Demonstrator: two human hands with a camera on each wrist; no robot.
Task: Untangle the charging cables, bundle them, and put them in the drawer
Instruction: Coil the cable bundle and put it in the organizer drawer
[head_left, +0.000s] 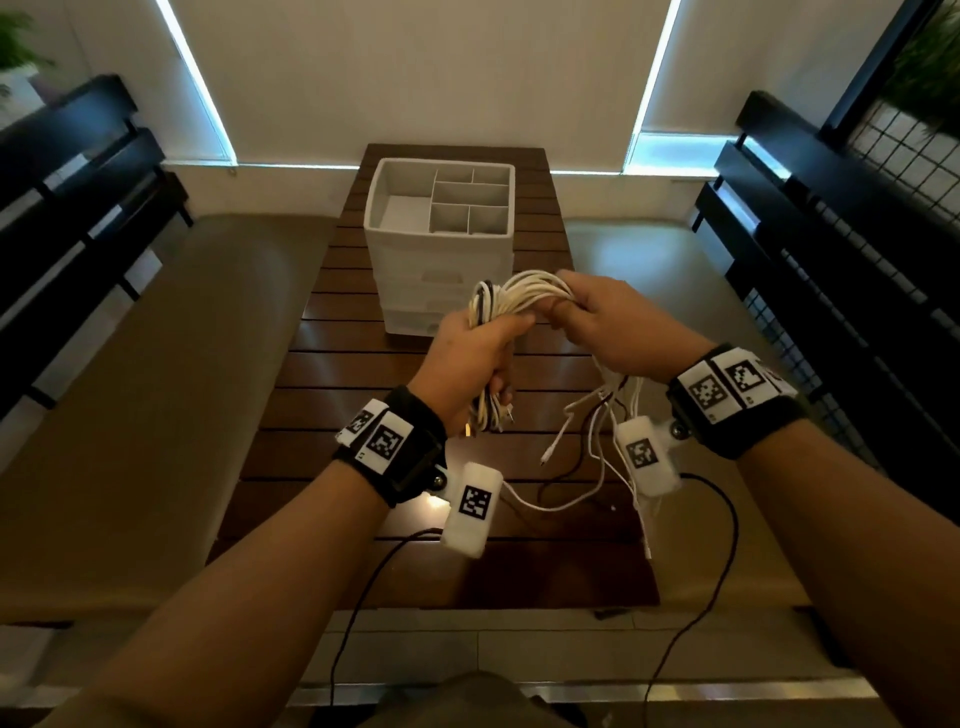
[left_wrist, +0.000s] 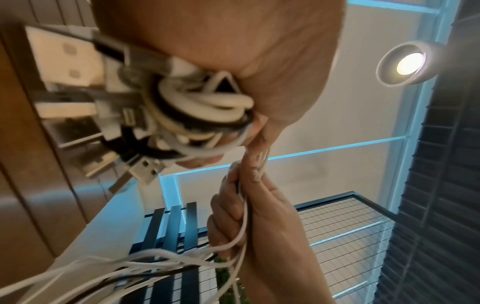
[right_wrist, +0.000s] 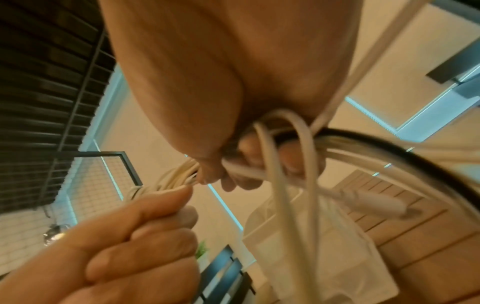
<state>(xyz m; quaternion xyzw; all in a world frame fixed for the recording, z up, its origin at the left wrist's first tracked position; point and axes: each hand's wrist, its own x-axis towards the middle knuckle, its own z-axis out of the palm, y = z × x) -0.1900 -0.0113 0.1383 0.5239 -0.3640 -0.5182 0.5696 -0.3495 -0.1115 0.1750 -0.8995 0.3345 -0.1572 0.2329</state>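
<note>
My left hand fingers clamped round the charging cables, plugs sticking out below the fist. My right hand fingers curled round the same coil's right side. Loose ends hang over the slatted tabletop. White drawer unit stands just behind the hands.

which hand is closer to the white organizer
Right, narrowly. The right hand holds the cables just in front of the organizer, while the left hand grips them lower and closer to the person.
</note>
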